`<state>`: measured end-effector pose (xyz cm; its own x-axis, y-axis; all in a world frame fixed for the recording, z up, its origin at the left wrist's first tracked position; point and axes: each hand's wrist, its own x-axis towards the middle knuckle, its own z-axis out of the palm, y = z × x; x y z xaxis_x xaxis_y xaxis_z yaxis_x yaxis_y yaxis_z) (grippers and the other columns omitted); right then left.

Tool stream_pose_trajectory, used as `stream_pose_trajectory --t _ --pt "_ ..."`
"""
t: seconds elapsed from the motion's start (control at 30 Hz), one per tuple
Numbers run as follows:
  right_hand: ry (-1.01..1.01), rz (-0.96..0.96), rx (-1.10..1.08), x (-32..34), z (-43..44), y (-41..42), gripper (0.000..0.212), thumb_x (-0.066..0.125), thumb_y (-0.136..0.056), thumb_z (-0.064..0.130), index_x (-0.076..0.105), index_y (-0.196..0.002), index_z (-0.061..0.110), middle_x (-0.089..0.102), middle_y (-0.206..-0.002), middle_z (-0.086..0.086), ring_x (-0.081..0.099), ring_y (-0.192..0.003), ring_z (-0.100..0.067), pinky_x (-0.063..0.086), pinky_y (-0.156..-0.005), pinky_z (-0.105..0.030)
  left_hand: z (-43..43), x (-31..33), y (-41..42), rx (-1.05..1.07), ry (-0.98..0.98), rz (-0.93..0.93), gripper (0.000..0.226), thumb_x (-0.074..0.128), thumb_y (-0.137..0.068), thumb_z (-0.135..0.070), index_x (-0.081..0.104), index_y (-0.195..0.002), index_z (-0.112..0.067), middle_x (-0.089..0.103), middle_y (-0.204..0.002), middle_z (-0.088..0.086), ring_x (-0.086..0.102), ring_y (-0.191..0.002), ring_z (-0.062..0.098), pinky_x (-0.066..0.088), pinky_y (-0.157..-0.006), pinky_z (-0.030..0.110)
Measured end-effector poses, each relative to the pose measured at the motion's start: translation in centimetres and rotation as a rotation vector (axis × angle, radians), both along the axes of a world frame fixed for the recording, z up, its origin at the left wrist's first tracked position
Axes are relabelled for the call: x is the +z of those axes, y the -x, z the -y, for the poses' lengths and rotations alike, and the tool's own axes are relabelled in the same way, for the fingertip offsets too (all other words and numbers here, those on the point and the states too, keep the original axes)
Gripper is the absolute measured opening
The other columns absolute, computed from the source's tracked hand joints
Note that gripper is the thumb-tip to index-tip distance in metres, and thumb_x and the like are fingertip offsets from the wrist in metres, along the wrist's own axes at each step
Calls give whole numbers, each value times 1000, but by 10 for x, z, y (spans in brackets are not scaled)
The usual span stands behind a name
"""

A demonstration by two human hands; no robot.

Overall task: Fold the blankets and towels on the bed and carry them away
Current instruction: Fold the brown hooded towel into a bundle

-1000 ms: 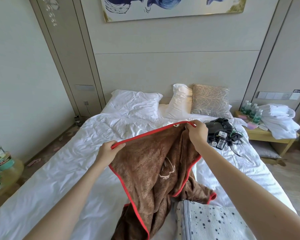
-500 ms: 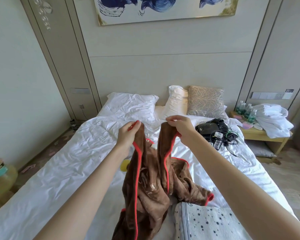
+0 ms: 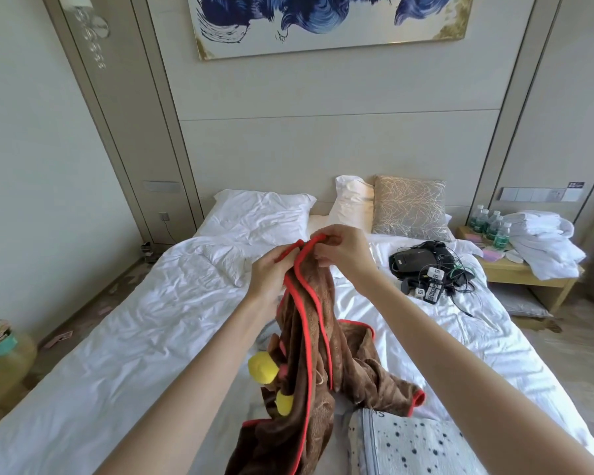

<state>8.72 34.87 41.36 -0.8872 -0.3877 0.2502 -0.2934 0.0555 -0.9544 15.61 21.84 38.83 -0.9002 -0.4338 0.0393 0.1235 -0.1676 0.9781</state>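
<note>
Together, left hand (image 3: 270, 273) and right hand (image 3: 347, 251) fingers pinch the red-edged brown blanket (image 3: 311, 341), hanging bunched.

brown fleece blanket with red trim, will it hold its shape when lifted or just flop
Probably floppy: the brown fleece blanket with red trim hangs in loose folds from the left hand and right hand. Likely light, since fingertip pinches alone hold its top up.

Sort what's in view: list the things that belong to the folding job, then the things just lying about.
Job: brown blanket, gripped by left hand and right hand; dotted blanket; bed.
Lying about: electronics and cables; water bottles; white linen pile; patterned cushion.
</note>
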Motion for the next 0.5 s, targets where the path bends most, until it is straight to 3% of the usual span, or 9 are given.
stream_pose_trajectory --t 0.1,0.17,0.33,0.5 --pt "-278 -233 -182 0 5 2 5 66 -75 14 64 -72 18 60 -72 1 58 -67 -18 47 -59 -32 -2 1 -2 -79 -79 -19 17 59 -97 -17 73 -106 -16 75 -102 6 72 -91 14 56 -73 22" --pt "-339 -277 -204 0 6 4 16 66 -74 19 56 -62 19 53 -79 2 53 -70 -16 40 -60 -30 -3 1 -4 -131 -128 -44 21 54 -100 -18 71 -112 -14 75 -107 8 71 -96 15 56 -75 21" --pt "-264 -161 1 6 3 5 38 64 -71 15 41 -42 24 34 -43 13 33 -51 -12 27 -52 -29 -3 0 -7 -201 -178 -92 29 46 -104 -24 66 -121 -12 73 -114 7 71 -100 14 55 -75 19" --pt "-199 -109 -81 4 3 8 33 67 -74 12 46 -49 17 42 -47 7 41 -52 -12 32 -55 -28 -6 -3 -11 -327 -161 -150 44 43 -104 -38 61 -131 -10 69 -124 10 66 -115 18 53 -83 20"
